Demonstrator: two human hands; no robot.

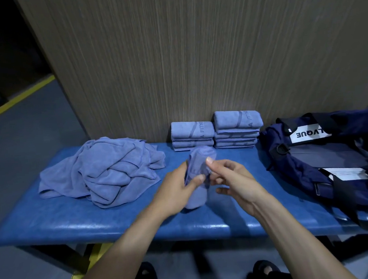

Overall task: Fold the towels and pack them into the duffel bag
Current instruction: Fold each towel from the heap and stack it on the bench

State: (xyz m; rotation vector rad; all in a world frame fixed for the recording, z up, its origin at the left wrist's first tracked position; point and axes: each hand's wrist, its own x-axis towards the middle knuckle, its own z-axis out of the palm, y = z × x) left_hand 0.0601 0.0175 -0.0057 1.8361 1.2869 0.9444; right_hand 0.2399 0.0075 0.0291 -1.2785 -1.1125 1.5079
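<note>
Curling fingers (200,178) of both hands grip rolled towel (198,160).

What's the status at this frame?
Left hand and right hand gripping rolled blue towel. Navy duffel bag beside. Nothing blocking.

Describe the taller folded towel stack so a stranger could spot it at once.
On the blue bench, against the wood-grain wall, two folded stacks sit side by side. The taller stack is the right one, nearest the navy duffel bag, and rises above its neighbour.
</note>
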